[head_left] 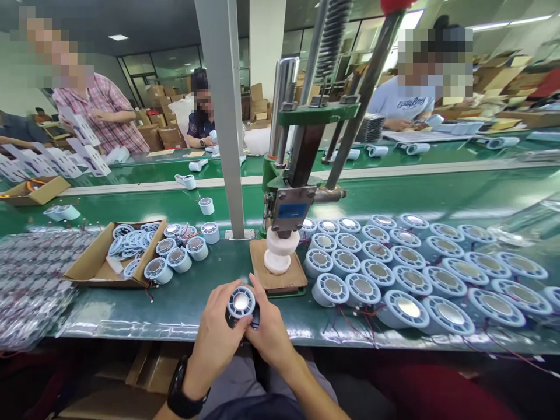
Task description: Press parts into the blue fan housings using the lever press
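Note:
Between my two hands is a light blue round motor housing (241,301) with a slotted ring and a shiny metal disc facing up. My left hand (219,324) wraps its left side, thumb at the front edge. From the right, my right hand (268,324) closes on the same housing, its fingers at the far side. Just beyond my hands stands a green hand press (291,204). Its white round pusher (282,242) sits right above a white round seat (276,262) on a brown board (258,256).
Rows of similar blue housings (376,271) with wires fill the right side. At left are a cardboard box (87,262) of blue rings, several loose housings (177,256) and stacked metallic parts (39,280). A grey post (225,116) rises beside the press. Co-workers sit or stand across the bench.

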{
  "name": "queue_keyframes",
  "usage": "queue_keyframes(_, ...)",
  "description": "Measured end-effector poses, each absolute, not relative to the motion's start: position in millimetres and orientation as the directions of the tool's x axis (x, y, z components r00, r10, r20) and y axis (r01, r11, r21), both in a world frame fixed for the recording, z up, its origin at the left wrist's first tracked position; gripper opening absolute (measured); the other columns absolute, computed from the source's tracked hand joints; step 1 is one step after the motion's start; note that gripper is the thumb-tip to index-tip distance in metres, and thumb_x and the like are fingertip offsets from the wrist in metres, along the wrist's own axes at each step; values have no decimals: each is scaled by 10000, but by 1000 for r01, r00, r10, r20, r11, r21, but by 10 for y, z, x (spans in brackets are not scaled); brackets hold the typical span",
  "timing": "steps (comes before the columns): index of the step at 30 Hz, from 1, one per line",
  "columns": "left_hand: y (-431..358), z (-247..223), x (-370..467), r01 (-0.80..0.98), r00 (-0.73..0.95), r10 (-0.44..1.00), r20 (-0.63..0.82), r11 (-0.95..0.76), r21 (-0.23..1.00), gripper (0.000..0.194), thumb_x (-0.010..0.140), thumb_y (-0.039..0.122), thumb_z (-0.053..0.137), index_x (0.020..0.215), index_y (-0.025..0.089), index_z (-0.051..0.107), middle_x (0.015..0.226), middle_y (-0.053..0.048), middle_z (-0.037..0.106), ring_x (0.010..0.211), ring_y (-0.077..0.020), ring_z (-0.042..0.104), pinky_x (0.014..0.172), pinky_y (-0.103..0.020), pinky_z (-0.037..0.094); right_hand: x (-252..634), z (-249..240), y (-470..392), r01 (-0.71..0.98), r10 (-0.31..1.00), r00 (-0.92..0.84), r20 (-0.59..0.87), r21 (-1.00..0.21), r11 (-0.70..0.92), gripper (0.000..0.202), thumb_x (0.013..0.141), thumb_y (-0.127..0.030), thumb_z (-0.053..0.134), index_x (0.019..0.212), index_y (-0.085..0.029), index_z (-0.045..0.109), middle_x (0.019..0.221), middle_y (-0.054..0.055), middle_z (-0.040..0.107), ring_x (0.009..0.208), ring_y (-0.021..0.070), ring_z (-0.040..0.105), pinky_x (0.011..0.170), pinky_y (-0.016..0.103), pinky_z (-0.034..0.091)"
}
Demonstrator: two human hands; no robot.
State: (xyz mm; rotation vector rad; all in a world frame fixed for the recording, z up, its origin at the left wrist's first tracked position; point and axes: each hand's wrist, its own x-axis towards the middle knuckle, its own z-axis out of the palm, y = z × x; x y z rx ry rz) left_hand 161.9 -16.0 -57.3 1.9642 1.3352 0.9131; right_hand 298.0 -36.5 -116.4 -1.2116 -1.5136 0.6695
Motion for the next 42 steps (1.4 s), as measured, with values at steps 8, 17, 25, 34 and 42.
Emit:
queue_keyframes(8, -214, -734, 1656, 447, 225, 947, 228, -308, 840, 537, 803, 151, 612, 1328, 246, 556, 1321, -92, 592, 1256, -277, 540, 1090, -475, 438, 3000, -1193, -383, 423, 939, -42, 341, -846, 326, 851, 769, -67, 507, 1577, -187, 268, 1447, 108, 516, 1312, 201, 559, 1110, 363, 485)
queue_keyframes(17, -313, -1034, 1698, 517, 273, 936, 222, -337, 787, 571, 1009, 324, 402, 1540, 198, 237, 1567, -176, 351, 1468, -298, 336, 1179, -563, 342, 3129, -1128, -403, 651, 920, -257, 296, -650, 390, 878, 880, -46, 375, 1606, -209, -91, 1593, 166, 269, 1448, 226, 397, 1144, 418, 451)
queue_keyframes(25, -250, -919, 1586, 496, 352, 923, 156, -325, 805, 558, 965, 283, 453, 1498, 187, 319, 1550, -162, 411, 1438, -286, 407, 1169, -526, 377, 3248, -902, -783, 800, 872, -273, 407, -407, 440, 1006, 873, -126, 565, 1603, -183, -124, 1539, 206, 358, 1381, 323, 476, 1032, 451, 558)
queue_keyframes(34, -52, -766, 1577, 465, 228, 963, 146, -240, 852, 547, 715, 258, 709, 1246, 180, 608, 1199, -91, 714, 1100, -270, 682, 999, -416, 534, 4420, 2223, 35, 894, 306, 141, 941, -254, 369, 606, 870, -366, 488, 1406, -85, 483, 1404, 55, 514, 1252, 188, 539, 849, 243, 433)
queue_keyframes(42, 254, -448, 1736, 446, 318, 908, 274, -398, 802, 554, 724, 250, 697, 1271, 192, 627, 1236, -73, 709, 1146, -259, 667, 1057, -413, 503, 4373, 2620, 895, 885, 445, 140, 884, -314, 345, 706, 782, -279, 93, 812, 118, 676, 835, 85, 681, 910, 92, 664, 613, 156, 363)
